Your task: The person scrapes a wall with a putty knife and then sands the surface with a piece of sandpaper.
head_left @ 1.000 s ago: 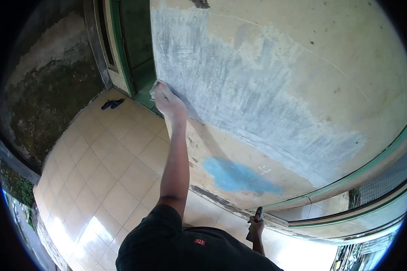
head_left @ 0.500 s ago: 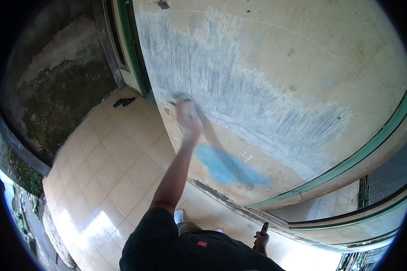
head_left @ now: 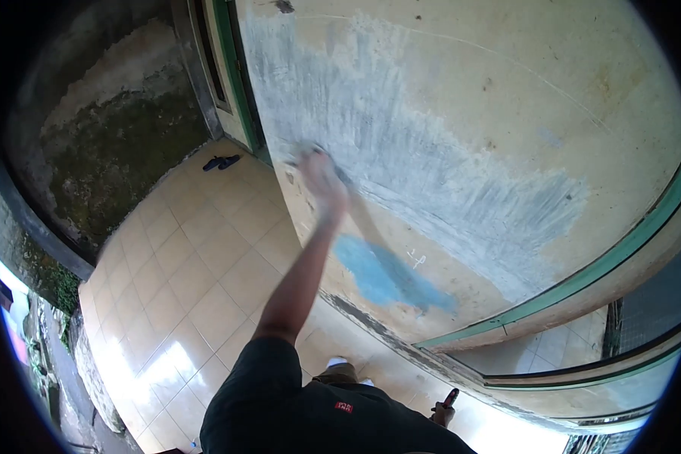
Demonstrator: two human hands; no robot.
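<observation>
My left hand [head_left: 324, 180], smeared by motion, is up against the beige wall [head_left: 522, 106] at the lower left edge of a scraped grey-white patch [head_left: 371, 98]. Its fingers look closed around something dark at the wall, too blurred to name. The arm's shadow falls across a light blue patch [head_left: 367, 272] lower on the wall. Down at the right of my body, my right hand [head_left: 444, 413] is closed around a dark, reddish-brown handle-like object [head_left: 452, 397], whose kind I cannot make out. That hand is apart from the wall.
Green trim [head_left: 530, 306] borders a window at the lower right. A green door frame [head_left: 238, 83] stands at the left, with dark sandals [head_left: 221, 163] on the tiled floor [head_left: 212, 257] near it. A mossy dark wall [head_left: 113, 151] rises beyond.
My left hand has shifted slightly up along the wall, still at the patch's edge. The whole view has tilted a little. My right hand still holds its object.
</observation>
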